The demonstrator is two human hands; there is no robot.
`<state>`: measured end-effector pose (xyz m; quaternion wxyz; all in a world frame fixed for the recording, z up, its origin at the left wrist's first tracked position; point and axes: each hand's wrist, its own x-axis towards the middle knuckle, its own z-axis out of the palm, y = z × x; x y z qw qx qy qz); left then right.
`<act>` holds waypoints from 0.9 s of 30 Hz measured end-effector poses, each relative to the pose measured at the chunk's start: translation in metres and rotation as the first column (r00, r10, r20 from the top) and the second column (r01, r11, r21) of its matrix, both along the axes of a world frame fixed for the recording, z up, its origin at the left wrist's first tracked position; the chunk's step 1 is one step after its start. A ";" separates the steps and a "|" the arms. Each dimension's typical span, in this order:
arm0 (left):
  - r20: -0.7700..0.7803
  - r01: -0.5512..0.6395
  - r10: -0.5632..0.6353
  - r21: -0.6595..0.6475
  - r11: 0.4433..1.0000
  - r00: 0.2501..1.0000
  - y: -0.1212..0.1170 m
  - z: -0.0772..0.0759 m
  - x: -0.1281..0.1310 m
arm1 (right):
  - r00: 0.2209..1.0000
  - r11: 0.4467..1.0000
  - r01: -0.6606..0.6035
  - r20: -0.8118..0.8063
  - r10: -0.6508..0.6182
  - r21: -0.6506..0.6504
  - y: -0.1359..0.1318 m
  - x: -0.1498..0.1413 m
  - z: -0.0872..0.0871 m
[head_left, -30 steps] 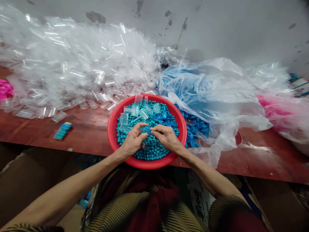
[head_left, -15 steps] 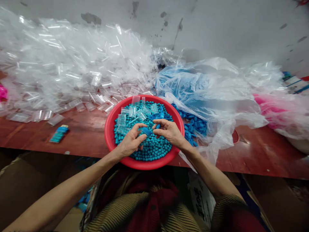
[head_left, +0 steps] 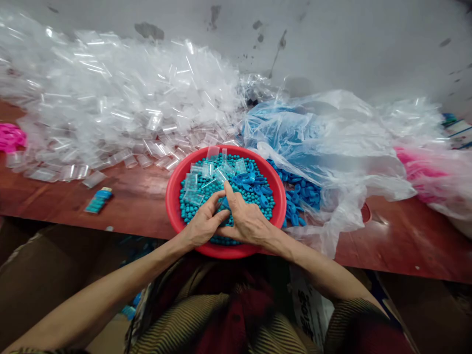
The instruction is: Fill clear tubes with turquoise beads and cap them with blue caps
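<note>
My left hand (head_left: pixel 204 222) is closed round a small blue plastic piece (head_left: pixel 225 202), which shows only in part between the fingers. My right hand (head_left: pixel 249 219) meets it from the other side, index finger pointing up and thumb below; whatever it holds is hidden. Both hands are above a red basin (head_left: pixel 171 196) filled with round teal beads (head_left: pixel 188 211). Several clear plastic sleeves (head_left: pixel 191 182) lie on the beads at the back left. To the right on the beads sit several blue plastic parts (head_left: pixel 252 181), ring-shaped with narrow tails.
A big heap of clear sleeves (head_left: pixel 121 103) covers the back left of the red table (head_left: pixel 140 211). A teal-filled sleeve (head_left: pixel 99 200) lies at left. Right of the basin, more blue parts (head_left: pixel 300 194) spill from a plastic bag (head_left: pixel 332 142). Pink pieces (head_left: pixel 12 137) lie far left.
My right hand has moved left and closed in on my left hand, covering most of the blue piece. Before, it was apart, pinching a small blue part. The view has shifted slightly.
</note>
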<state>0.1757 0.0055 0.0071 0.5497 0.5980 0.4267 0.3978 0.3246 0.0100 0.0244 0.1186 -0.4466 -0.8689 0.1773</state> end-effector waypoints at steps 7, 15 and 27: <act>0.114 -0.097 0.108 -0.090 0.991 0.988 -0.003 0.006 0.012 | 0.970 0.990 -0.051 0.242 0.018 0.132 0.000 -0.006 0.002; -0.066 -0.126 0.124 -0.028 0.992 0.990 0.003 -0.008 0.011 | 0.982 0.999 0.039 0.184 -0.043 0.026 -0.004 -0.011 -0.006; -0.374 -0.471 0.505 0.184 0.863 0.778 -0.007 0.008 -0.105 | 0.979 0.981 0.191 0.066 -0.192 0.023 0.033 0.038 -0.007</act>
